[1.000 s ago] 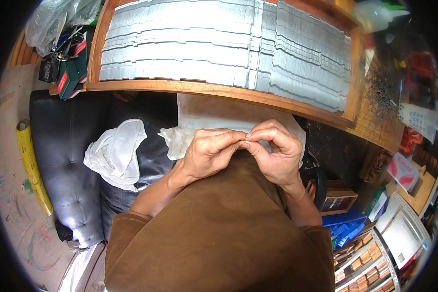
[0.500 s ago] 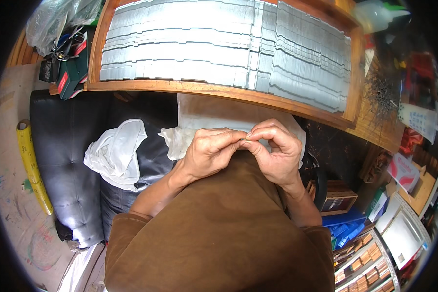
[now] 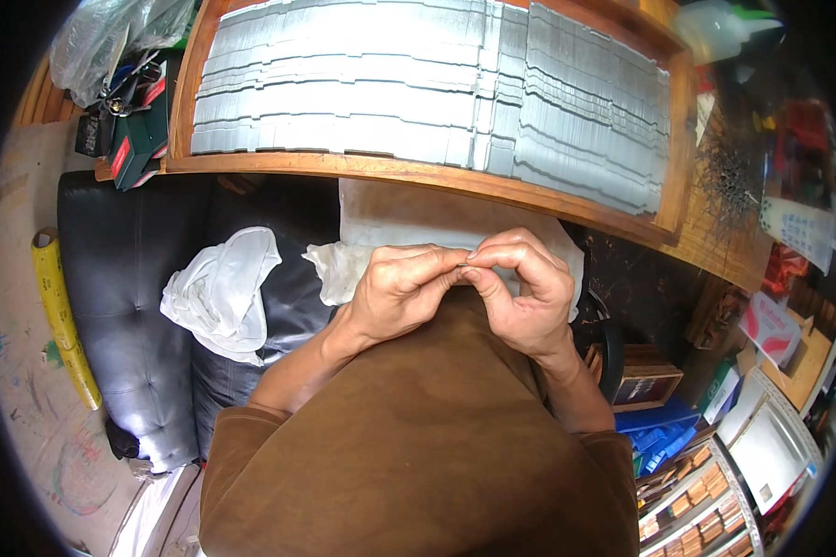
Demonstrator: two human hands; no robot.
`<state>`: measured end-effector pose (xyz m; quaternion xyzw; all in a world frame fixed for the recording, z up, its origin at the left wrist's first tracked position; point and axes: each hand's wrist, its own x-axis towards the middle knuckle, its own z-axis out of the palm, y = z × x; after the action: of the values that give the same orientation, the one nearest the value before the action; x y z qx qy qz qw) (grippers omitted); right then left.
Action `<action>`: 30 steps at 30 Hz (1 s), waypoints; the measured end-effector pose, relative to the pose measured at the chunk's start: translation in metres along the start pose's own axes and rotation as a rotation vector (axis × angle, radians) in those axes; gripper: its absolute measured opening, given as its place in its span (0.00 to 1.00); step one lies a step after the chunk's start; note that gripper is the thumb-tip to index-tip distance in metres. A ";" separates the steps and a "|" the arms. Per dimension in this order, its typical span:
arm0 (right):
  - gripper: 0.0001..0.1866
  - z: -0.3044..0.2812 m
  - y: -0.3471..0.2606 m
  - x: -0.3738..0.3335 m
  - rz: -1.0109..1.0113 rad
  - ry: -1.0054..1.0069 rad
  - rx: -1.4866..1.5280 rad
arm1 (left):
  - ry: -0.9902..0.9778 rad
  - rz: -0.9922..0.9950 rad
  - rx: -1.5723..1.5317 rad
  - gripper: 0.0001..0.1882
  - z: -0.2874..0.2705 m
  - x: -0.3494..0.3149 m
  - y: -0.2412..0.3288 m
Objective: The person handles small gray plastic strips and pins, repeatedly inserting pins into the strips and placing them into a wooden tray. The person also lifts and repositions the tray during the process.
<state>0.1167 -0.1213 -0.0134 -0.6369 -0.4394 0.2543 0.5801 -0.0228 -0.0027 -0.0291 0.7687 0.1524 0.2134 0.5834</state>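
My left hand (image 3: 398, 288) and my right hand (image 3: 529, 288) meet fingertip to fingertip above my brown-clad lap. Each is closed in a pinch. Between the tips sits a tiny thin piece (image 3: 464, 266), mostly covered by thumbs and forefingers; its kind is too small to make out. Just beyond the hands, a wooden tray (image 3: 418, 176) holds tightly packed rows of thin grey metal pieces (image 3: 344, 93). Under and behind my hands lies a whitish sheet (image 3: 437, 209), reaching from the tray's near side.
A crumpled white cloth (image 3: 221, 297) lies on the black padded seat (image 3: 130, 278) at left. Dark boxes (image 3: 139, 144) and a clear plastic bag (image 3: 111, 42) flank the tray. Rightward are a squeeze bottle (image 3: 715, 32), a pile of fine dark bits (image 3: 736, 176) and a wooden box (image 3: 647, 376).
The right hand's thumb and forefinger have shifted very slightly at the pinch. Otherwise the hands hold their place, and the surroundings look the same.
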 end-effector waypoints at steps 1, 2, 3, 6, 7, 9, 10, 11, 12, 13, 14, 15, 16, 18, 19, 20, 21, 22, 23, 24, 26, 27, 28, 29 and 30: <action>0.07 0.000 0.000 0.000 0.002 0.003 0.002 | 0.002 0.000 0.000 0.10 0.000 0.000 0.000; 0.07 0.001 0.000 0.000 0.005 0.003 0.002 | 0.003 0.000 -0.001 0.10 0.000 0.000 0.000; 0.07 0.001 0.000 0.000 0.007 0.003 0.004 | 0.006 0.000 0.000 0.10 0.000 0.000 0.000; 0.07 0.000 0.000 0.000 0.006 0.001 0.001 | 0.013 0.005 0.000 0.09 0.000 0.001 0.001; 0.07 0.000 0.000 0.000 0.003 0.001 -0.001 | 0.009 0.002 -0.002 0.09 0.000 0.001 0.001; 0.07 0.000 0.000 0.000 0.008 -0.001 0.007 | 0.002 -0.007 -0.007 0.09 0.000 0.000 0.000; 0.07 0.000 0.000 0.000 0.010 -0.002 0.011 | 0.003 -0.005 -0.009 0.09 0.000 0.000 0.000; 0.07 0.000 0.000 0.000 0.009 -0.003 0.011 | 0.004 -0.003 -0.011 0.09 0.000 0.000 0.000; 0.07 0.000 0.000 0.000 0.008 -0.004 0.011 | 0.005 -0.001 -0.013 0.10 0.000 0.000 0.000; 0.07 0.000 0.000 0.000 0.008 -0.005 0.011 | 0.006 -0.004 -0.012 0.10 -0.001 0.000 0.000; 0.07 0.001 0.000 0.000 0.010 0.008 0.014 | 0.006 -0.007 -0.011 0.10 -0.001 0.000 0.000; 0.06 0.003 0.000 0.000 0.013 0.021 0.018 | 0.008 -0.009 -0.010 0.10 -0.001 0.000 0.000; 0.06 0.003 0.000 0.000 0.015 0.034 0.021 | 0.008 -0.018 -0.024 0.10 0.000 0.000 0.000; 0.06 0.000 -0.002 0.000 0.022 0.040 0.000 | 0.007 -0.034 -0.056 0.10 0.003 0.000 0.001; 0.06 -0.002 -0.004 0.001 0.025 0.044 -0.013 | 0.020 -0.055 -0.082 0.10 0.004 0.000 0.002; 0.06 -0.004 -0.007 0.001 0.029 0.042 -0.031 | 0.031 -0.075 -0.109 0.09 0.005 0.000 0.003; 0.06 -0.011 -0.010 0.002 0.033 0.038 -0.066 | 0.043 -0.088 -0.151 0.09 0.010 0.003 0.003; 0.06 -0.018 -0.014 0.004 0.038 0.036 -0.101 | 0.044 -0.100 -0.099 0.09 0.011 0.004 0.006; 0.06 -0.027 -0.021 0.003 0.064 0.065 -0.072 | 0.045 -0.112 -0.047 0.09 0.006 0.004 0.011; 0.06 -0.042 -0.033 0.003 0.090 0.094 -0.056 | 0.047 -0.118 -0.007 0.09 0.004 0.004 0.013; 0.05 -0.080 -0.059 0.007 0.077 0.194 -0.011 | 0.091 -0.128 -0.040 0.07 0.002 -0.001 0.006; 0.04 -0.102 -0.074 0.009 0.061 0.375 0.039 | 0.078 -0.136 -0.072 0.07 0.001 0.001 0.005; 0.03 -0.136 -0.076 0.012 -0.035 0.499 -0.083 | 0.067 -0.147 -0.091 0.06 0.001 0.003 0.006; 0.04 -0.177 -0.085 0.012 0.028 0.593 -0.203 | 0.032 -0.156 -0.118 0.06 0.004 0.008 0.007; 0.07 -0.199 -0.083 0.020 0.002 0.771 -0.133 | 0.010 -0.172 -0.125 0.06 0.006 0.010 0.009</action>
<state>0.2700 -0.2117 0.1093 -0.7225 -0.2040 -0.0325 0.6598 -0.0112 -0.0057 -0.0201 0.7138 0.2068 0.1755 0.6457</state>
